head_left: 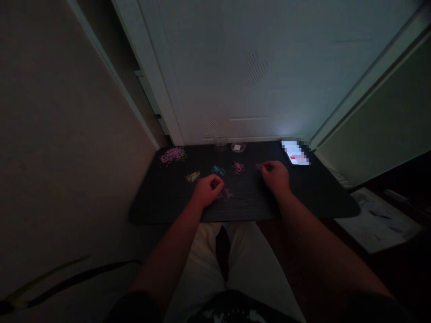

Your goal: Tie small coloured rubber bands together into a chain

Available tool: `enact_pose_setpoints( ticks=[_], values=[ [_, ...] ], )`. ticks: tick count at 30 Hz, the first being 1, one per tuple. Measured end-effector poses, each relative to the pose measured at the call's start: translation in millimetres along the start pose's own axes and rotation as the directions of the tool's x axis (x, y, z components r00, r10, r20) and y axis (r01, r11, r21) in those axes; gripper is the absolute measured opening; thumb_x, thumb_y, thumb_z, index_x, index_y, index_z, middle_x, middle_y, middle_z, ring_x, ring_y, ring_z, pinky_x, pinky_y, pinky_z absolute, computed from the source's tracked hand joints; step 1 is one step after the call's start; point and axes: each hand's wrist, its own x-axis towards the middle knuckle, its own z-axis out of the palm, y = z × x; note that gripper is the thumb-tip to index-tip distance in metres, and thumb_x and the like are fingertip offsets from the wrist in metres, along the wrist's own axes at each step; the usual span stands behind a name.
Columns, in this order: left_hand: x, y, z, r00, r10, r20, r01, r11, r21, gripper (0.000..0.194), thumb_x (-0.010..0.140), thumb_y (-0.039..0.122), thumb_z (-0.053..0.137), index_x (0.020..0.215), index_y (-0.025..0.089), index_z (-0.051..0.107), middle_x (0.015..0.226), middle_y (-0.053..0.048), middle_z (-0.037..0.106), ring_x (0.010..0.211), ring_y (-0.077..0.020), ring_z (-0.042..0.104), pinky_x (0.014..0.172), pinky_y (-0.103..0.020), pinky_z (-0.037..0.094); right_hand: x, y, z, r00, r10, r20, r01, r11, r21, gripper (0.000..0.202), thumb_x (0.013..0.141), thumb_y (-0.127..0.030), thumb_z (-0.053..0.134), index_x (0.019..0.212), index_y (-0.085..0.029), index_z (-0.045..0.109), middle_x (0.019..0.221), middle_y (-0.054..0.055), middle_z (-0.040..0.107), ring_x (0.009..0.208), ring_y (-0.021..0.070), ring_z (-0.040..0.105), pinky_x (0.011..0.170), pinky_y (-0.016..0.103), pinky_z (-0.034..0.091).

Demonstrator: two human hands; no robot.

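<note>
Small heaps of thin, short coloured pieces lie on the dark table (158, 193); in this dim light I cannot tell their exact kind. My left hand (206, 190) is closed, thumb and finger together, above a pink heap (229, 193). Beyond it are a yellowish heap (193, 176) and a blue heap (218, 170). Over to the right, the fingertips of my right hand (276, 176) are pinched at a small purple-pink heap (259, 166). Another pink heap (238, 168) lies between the hands. What either pinch holds is too small to make out.
A larger mixed pink-purple heap (173, 154) lies at the far left. Along the back stand a clear container (220, 144) and a round lid-like dish (238, 147) with a white square. A lit phone (295, 152) lies back right. A pale door (215, 89) rises behind the table.
</note>
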Motion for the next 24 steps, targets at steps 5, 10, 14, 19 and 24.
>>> enact_pose_setpoints(
  ticks=[5, 10, 14, 19, 24],
  values=[
    [0, 0, -0.4, 1.000, -0.005, -0.003, 0.005, 1.000, 0.011, 0.016, 0.078, 0.032, 0.056, 0.077, 0.016, 0.062, 0.066, 0.001, 0.061, 0.058, -0.0099, 0.054, 0.055, -0.021, 0.041, 12, 25, -5, 0.995, -0.086, 0.055, 0.091, 0.992, -0.090, 0.022, 0.076, -0.030, 0.056, 0.083, -0.017, 0.072, 0.079, 0.008, 0.060, 0.070, 0.0187, 0.054, 0.068, 0.034, 0.042],
    [0, 1, -0.1, 1.000, -0.002, 0.019, 0.001, 0.999, 0.034, 0.016, 0.078, 0.032, 0.056, 0.077, 0.017, 0.062, 0.067, 0.001, 0.062, 0.057, -0.0098, 0.054, 0.054, -0.021, 0.041, 8, 36, -3, 0.999, -0.031, 0.023, 0.031, 0.999, 0.028, 0.027, 0.078, -0.030, 0.052, 0.090, -0.017, 0.072, 0.084, 0.008, 0.062, 0.075, 0.0197, 0.056, 0.071, 0.035, 0.044],
    [0, 2, 0.2, 1.000, -0.001, 0.017, 0.000, 0.998, 0.063, 0.016, 0.078, 0.032, 0.056, 0.077, 0.017, 0.062, 0.067, 0.001, 0.063, 0.057, -0.0097, 0.054, 0.055, -0.021, 0.042, 9, 36, -6, 0.999, 0.043, -0.021, -0.040, 0.988, 0.146, 0.029, 0.079, -0.027, 0.047, 0.092, -0.014, 0.070, 0.087, 0.010, 0.064, 0.076, 0.0204, 0.056, 0.074, 0.036, 0.044],
    [2, -1, 0.2, 0.997, -0.018, -0.071, 0.023, 0.997, 0.069, 0.015, 0.079, 0.031, 0.055, 0.079, 0.017, 0.061, 0.069, 0.000, 0.063, 0.061, -0.0112, 0.056, 0.058, -0.022, 0.043, 9, 32, -10, 0.992, 0.125, -0.037, -0.114, 0.971, 0.209, 0.029, 0.080, -0.024, 0.041, 0.090, -0.015, 0.066, 0.080, 0.008, 0.063, 0.069, 0.0190, 0.055, 0.066, 0.033, 0.042],
    [5, -7, 0.6, 0.985, -0.055, -0.164, 0.056, 0.998, 0.001, 0.014, 0.084, 0.024, 0.047, 0.089, 0.017, 0.059, 0.082, -0.003, 0.068, 0.072, -0.0138, 0.061, 0.066, -0.025, 0.046, 2, 27, -9, 0.999, 0.043, -0.004, -0.041, 0.979, 0.198, 0.027, 0.079, -0.026, 0.042, 0.089, -0.015, 0.065, 0.068, 0.005, 0.060, 0.059, 0.0170, 0.052, 0.059, 0.031, 0.040]
  ],
)
